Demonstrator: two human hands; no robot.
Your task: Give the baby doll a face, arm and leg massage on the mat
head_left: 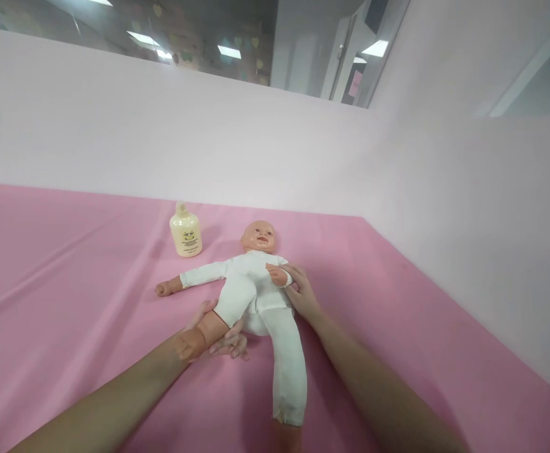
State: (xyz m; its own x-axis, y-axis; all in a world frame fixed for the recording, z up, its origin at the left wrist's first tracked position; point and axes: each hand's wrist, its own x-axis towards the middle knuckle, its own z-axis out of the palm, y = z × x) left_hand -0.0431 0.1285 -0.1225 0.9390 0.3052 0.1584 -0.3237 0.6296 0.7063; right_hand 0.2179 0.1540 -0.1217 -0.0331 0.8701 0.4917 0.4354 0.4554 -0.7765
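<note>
A baby doll [241,299] with a white cloth body lies on its back, its bald head pointing away from me. My left hand [230,343] passes beneath the doll's bent leg on the left and wraps round it, fingers curled on the inner side. The plastic foot rests over my left wrist. On the other side, my right hand [301,292] grips the doll at its bent arm, near the plastic hand; part of my fingers is hidden behind that arm. The doll's other arm stretches out to the left, and its other leg extends towards me.
A pale yellow lotion bottle [187,236] stands upright left of the doll's head. Pink cloth [90,270] with creases covers the surface. A white wall [185,138] with a window [237,38] above closes off the back, and another wall [468,207] runs along the right.
</note>
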